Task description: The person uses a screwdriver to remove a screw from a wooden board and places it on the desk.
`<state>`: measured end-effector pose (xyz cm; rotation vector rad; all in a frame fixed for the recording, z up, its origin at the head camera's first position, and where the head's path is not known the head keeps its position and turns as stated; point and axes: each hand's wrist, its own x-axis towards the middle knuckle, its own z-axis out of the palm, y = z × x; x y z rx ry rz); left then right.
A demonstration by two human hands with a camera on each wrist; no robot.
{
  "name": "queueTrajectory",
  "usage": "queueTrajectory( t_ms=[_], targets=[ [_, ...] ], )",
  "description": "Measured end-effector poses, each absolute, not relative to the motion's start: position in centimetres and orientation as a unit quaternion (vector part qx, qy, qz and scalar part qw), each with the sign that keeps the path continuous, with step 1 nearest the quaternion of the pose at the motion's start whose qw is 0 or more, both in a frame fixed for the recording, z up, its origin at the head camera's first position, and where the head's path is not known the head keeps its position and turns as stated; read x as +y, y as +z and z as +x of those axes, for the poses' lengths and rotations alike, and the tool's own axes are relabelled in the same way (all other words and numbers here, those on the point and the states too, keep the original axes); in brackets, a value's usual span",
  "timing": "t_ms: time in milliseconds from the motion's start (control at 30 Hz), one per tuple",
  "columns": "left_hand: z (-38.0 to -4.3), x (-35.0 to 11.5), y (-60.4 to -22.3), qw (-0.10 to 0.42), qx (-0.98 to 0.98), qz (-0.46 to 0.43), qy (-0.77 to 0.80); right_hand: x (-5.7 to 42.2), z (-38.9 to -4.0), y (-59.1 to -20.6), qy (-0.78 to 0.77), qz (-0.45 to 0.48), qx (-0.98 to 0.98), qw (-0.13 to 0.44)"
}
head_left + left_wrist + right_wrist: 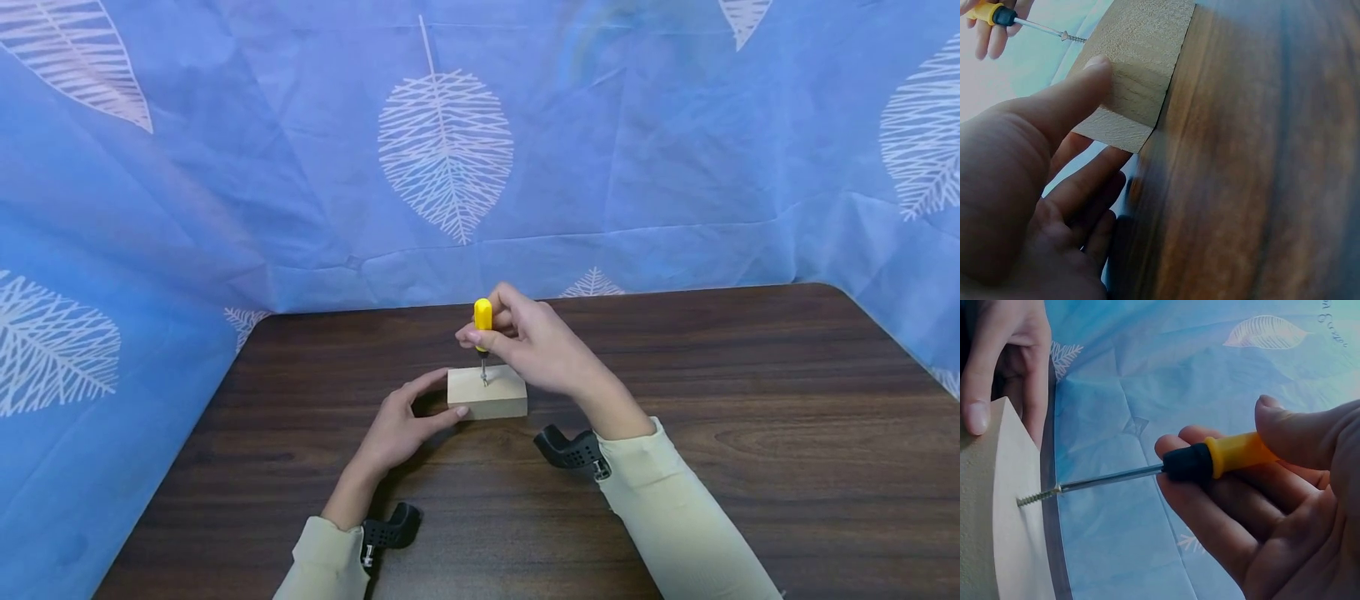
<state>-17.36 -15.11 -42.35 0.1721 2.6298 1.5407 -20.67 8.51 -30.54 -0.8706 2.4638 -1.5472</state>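
Note:
A pale wooden block (pixel 487 407) lies on the dark wood-grain table. My left hand (pixel 401 425) grips its left end, thumb on the near face and fingers on the far side. A screw (pixel 1038 497) stands in the block's top face, most of its thread showing above the wood. The tip of a screwdriver (pixel 483 317) with a yellow and black handle meets the screw's head. My right hand (pixel 536 342) holds that handle between thumb and fingers, above the block. In the left wrist view the screwdriver (pixel 1035 26) and screw appear at the upper left.
The brown table (pixel 750 417) stretches around the block to both sides. Behind it and at the left hangs a blue cloth (pixel 315 167) with white leaf prints. Black wrist mounts (pixel 393 527) sit at both cuffs, close over the tabletop.

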Motion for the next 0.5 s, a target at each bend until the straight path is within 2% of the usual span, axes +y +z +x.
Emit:
queueTrajectory(
  t_ms=[267, 500],
  targets=[
    [-17.30, -14.99, -42.07, 0.048, 0.863, 0.052, 0.500, 8.83, -20.81, -30.59, -0.518, -0.297, 0.799, 0.069],
    [-17.29, -14.99, -42.09, 0.050, 0.860, 0.052, 0.505, 8.70, -20.55, -30.57, -0.514, -0.258, 0.818, 0.030]
  ],
)
